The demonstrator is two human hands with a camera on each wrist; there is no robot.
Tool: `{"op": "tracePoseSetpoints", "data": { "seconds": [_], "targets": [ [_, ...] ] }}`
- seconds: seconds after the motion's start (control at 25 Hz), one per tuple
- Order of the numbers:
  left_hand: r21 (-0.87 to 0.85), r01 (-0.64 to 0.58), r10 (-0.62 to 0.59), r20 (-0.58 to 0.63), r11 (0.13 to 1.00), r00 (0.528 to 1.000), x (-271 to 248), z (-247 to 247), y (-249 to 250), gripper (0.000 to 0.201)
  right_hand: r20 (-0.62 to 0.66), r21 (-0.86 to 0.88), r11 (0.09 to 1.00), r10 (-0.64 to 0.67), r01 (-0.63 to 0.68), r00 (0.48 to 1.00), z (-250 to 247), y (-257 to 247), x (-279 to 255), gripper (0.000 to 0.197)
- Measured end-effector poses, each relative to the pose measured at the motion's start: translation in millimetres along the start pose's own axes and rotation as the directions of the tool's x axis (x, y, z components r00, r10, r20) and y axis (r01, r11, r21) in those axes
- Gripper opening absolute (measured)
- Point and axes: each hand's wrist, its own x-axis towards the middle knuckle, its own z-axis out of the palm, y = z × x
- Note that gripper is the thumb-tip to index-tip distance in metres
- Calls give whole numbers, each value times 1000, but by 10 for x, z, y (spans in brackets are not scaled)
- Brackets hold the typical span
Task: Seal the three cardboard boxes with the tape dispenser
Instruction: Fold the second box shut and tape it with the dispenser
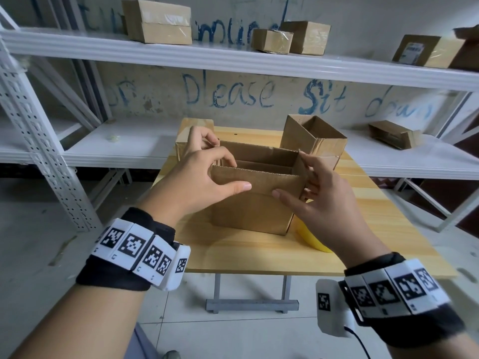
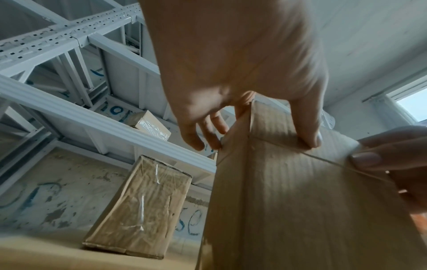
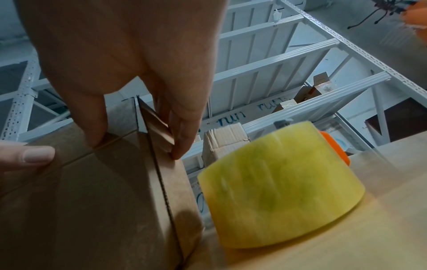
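Observation:
An open brown cardboard box [image 1: 254,208] stands in the middle of the wooden table [image 1: 259,257], its flaps upright. My left hand [image 1: 238,176] grips its near left corner, thumb on the near flap's outer face and fingers curled over the flap edges. My right hand [image 1: 290,177] grips the near right corner, thumb on the near flap and fingers against the right side flap [image 3: 157,126]. The tape dispenser [image 3: 277,182], a yellowish roll with an orange part, lies on the table just right of the box [image 3: 92,201], mostly hidden behind my right hand in the head view.
A taped-shut box [image 2: 143,206] stands behind the left corner, and another open box [image 1: 311,136] stands at the table's back right. White metal shelving [image 1: 233,58] behind the table carries several more boxes.

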Motion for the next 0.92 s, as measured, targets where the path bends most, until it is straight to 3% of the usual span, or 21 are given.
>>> {"op": "tracePoseSetpoints", "data": {
  "seconds": [0.24,0.4,0.52,0.6,0.72,0.92],
  "targets": [
    [96,-66,66,2,993,998,39,21,28,38,12,-42,999,-5,6,1000,41,-12,3,90],
    [185,-14,10,23,983,1000,60,16,91,40,22,-113,994,-7,9,1000,39,-62,-7,88],
    [220,63,-86,96,973,992,77,-25,196,52,57,-139,988,-53,61,997,39,-116,-13,67],
    [208,101,-137,164,973,977,102,-49,257,39,76,-166,984,-53,65,996,33,-150,-9,57],
    [96,76,-96,216,992,972,102,-31,263,26,76,-161,987,-6,18,997,18,-147,3,51],
    [-113,62,-43,160,992,986,45,-46,197,68,73,-138,989,-36,46,997,1,-104,4,45]
  ]
}}
